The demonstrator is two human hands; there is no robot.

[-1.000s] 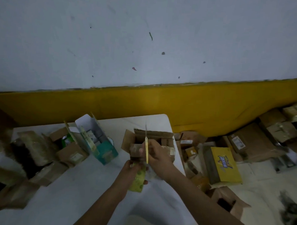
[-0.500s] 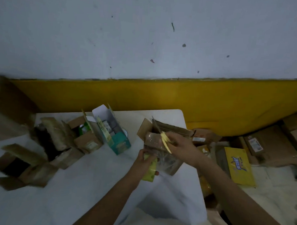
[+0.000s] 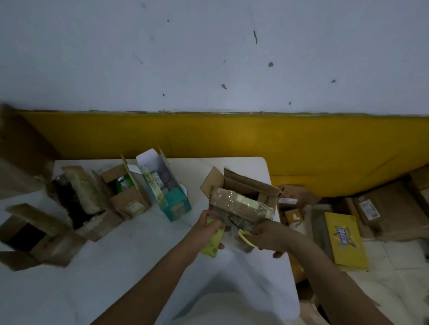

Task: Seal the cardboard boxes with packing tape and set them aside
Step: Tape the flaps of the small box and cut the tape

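Head view: since half a second ago, right grip (image 3: 266,236) dropped from the box top to its near edge, fingers still curled round yellow plastic scissors (image 3: 246,237). Left grip (image 3: 209,223) clamped on a flat yellow-green pack (image 3: 213,243). Brown cardboard box (image 3: 247,184), with glossy crinkled tape (image 3: 246,204) on top, sat just beyond both grips on the white table (image 3: 105,268).

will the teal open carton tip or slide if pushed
The teal carton looks like thin paperboard, so probably light and dentable. It stands tall with its flap raised, so a high push likely tips it; low, it may slide on the white table.
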